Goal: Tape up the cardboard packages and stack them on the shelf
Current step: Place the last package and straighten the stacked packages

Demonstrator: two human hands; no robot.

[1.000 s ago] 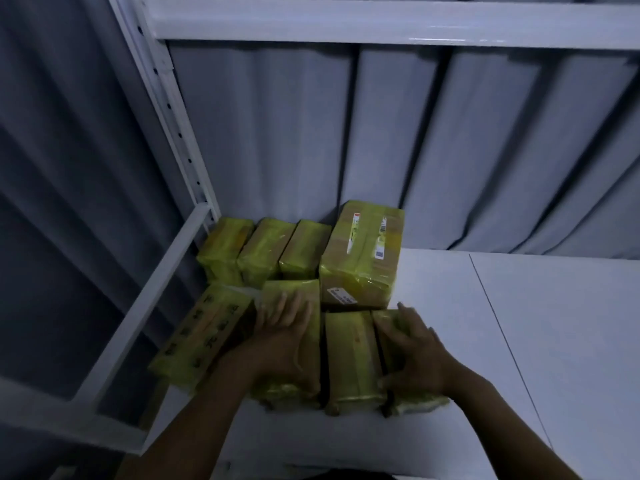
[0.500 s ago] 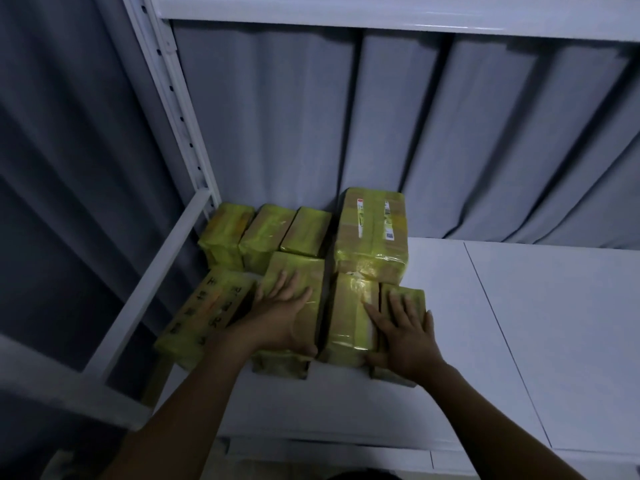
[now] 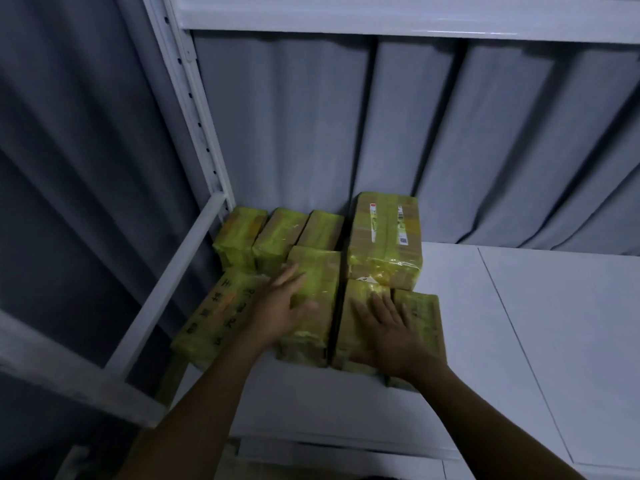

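Note:
Several cardboard packages wrapped in yellow tape stand packed together at the left end of the white shelf [image 3: 519, 341]. A taller package [image 3: 386, 237] with printed labels stands at the back right of the group. My left hand [image 3: 280, 306] lies flat with straight fingers on the top of a front package [image 3: 315, 278]. My right hand [image 3: 391, 327] presses flat on two front packages, one [image 3: 356, 306] under the fingers and a narrower one [image 3: 424, 317] at the right. A package with black characters [image 3: 214, 317] leans at the far left.
A white upright post [image 3: 194, 109] and a slanted side rail [image 3: 169, 292] bound the shelf's left end. Another shelf board [image 3: 381, 15] runs overhead. Grey pleated curtain [image 3: 450, 140] hangs behind. The shelf's right part shows bare white board.
The front packages have slid back against the rear row. My right hand went from gripping a package's side to lying flat on top; my left hand shifted slightly left.

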